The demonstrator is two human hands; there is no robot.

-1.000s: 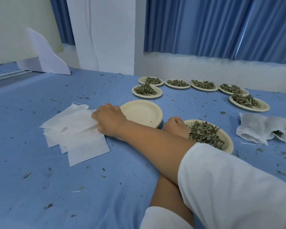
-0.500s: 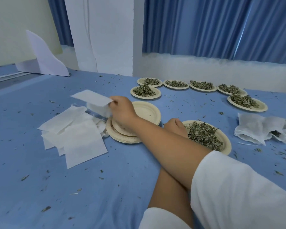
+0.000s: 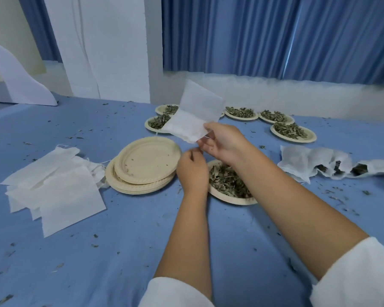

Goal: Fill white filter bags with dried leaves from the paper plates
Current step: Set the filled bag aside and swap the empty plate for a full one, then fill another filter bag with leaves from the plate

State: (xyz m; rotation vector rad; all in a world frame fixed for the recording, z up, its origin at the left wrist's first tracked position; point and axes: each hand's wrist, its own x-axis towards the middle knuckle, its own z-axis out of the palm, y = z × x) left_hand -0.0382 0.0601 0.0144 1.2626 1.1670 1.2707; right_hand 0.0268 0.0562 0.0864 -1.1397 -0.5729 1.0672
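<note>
My right hand [image 3: 223, 142] pinches the lower corner of a flat white filter bag [image 3: 195, 116] and holds it up above the table, over the back plates. My left hand [image 3: 191, 170] hovers just under that corner with curled fingers; whether it touches the bag or its thin string I cannot tell. Under both hands sits a paper plate [image 3: 231, 200] heaped with dried leaves [image 3: 227, 181]. A loose pile of unused filter bags [image 3: 53, 189] lies at the left.
A stack of bare paper plates [image 3: 146, 162] stands between the bag pile and the leaf plate. Several more plates of leaves [image 3: 292, 132] curve along the back. Bags with leaves inside [image 3: 319, 165] lie at the right. Leaf crumbs dot the blue cloth [image 3: 120, 251].
My right hand has pulled one bag off the left pile and carried it right and upward to the middle. My left hand has lifted from beside the leaf plate toward the bag.
</note>
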